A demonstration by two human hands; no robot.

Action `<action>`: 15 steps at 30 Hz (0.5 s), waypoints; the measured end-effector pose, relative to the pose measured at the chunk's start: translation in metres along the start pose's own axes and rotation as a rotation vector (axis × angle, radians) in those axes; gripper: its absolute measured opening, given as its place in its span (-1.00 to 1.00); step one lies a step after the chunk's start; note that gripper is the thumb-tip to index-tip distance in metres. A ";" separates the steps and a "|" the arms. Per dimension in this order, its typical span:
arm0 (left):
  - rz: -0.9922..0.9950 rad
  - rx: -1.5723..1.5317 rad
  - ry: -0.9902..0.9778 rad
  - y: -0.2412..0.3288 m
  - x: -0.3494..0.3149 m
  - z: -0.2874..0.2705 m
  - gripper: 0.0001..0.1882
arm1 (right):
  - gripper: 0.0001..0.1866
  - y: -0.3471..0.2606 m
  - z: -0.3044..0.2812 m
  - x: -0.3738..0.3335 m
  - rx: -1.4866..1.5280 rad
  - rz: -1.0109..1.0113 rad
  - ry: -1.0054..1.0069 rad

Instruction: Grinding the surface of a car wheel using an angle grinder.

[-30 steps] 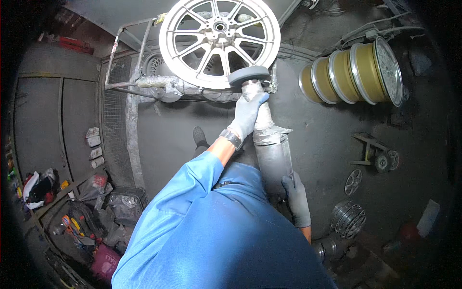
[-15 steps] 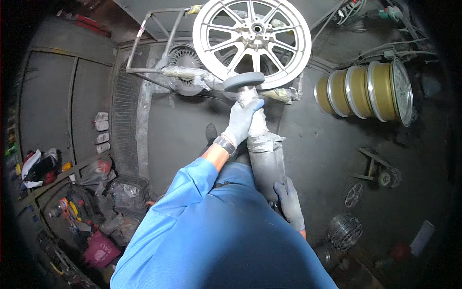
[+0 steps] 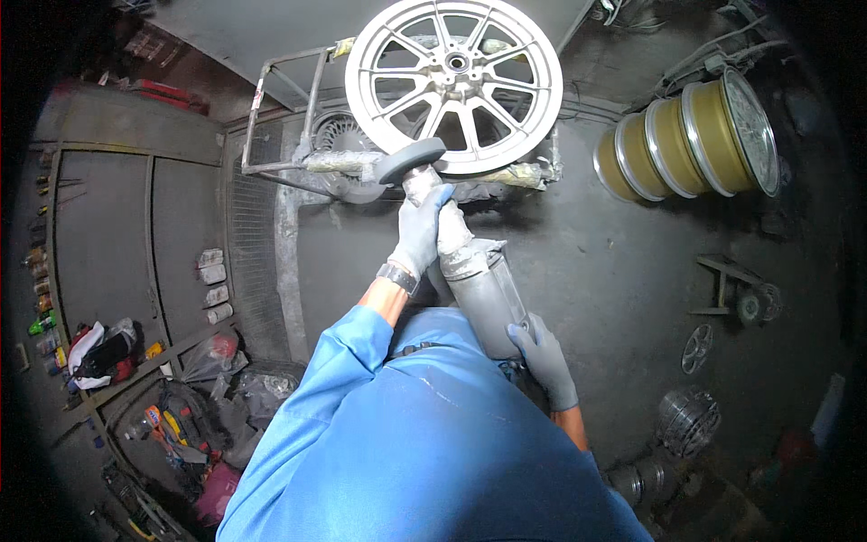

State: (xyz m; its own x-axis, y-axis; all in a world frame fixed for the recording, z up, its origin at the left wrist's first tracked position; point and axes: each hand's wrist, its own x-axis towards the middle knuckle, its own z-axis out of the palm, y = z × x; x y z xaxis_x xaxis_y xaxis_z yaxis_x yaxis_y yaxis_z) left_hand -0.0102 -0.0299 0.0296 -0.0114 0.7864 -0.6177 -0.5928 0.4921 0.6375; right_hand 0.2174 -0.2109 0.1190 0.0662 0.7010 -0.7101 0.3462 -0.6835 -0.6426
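Gloved in pale grey, my left hand (image 3: pixel 423 230) is closed round the wrapped neck of a large power grinder (image 3: pixel 488 298). My right hand (image 3: pixel 546 357) grips the rear end of its wide grey body; the underside of that grip is hidden. At the tool's far end, a thick grey disc (image 3: pixel 411 161) tilts against or very near the lower left rim of a silver spoked wheel rim (image 3: pixel 546 86). I cannot tell if they touch. The wheel rim leans on a tube frame (image 3: pixel 271 168) with wrapped bars.
Gold and silver wheel barrels (image 3: pixel 668 149) lie in a row at right. A small wheeled stand (image 3: pixel 727 289) and loose metal wheels (image 3: pixel 688 420) are on the floor. Bags and tools crowd a rack (image 3: pixel 126 388) at left. Another finned wheel (image 3: pixel 341 135) sits behind the frame.
The grinder has swung so its disc is farther left along the wheel's lower rim. Both hands keep their hold. The whole view has shifted a little.
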 end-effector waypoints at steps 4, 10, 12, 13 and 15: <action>0.009 -0.026 -0.026 -0.032 -0.006 0.035 -0.78 | -0.47 0.049 -0.026 -0.003 0.131 0.033 -0.011; -0.009 -0.024 -0.152 -0.075 0.006 0.076 -0.74 | -0.51 0.074 -0.061 -0.006 0.133 0.014 0.067; 0.007 -0.038 -0.140 -0.085 0.009 0.082 -0.73 | -0.53 0.076 -0.066 -0.004 0.174 0.022 0.079; 0.011 -0.044 -0.134 -0.083 0.008 0.083 -0.73 | -0.53 0.082 -0.066 -0.001 0.166 0.020 0.073; -0.023 0.004 -0.106 -0.077 0.003 0.082 -0.73 | -0.55 0.093 -0.065 0.006 0.105 0.019 0.068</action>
State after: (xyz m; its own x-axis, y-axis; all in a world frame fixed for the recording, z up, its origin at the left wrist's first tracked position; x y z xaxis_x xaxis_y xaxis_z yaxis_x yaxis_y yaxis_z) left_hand 0.1012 -0.0347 0.0163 0.0877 0.8098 -0.5801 -0.5885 0.5120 0.6258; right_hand 0.3112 -0.2566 0.0738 0.1360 0.6977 -0.7034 0.2450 -0.7116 -0.6585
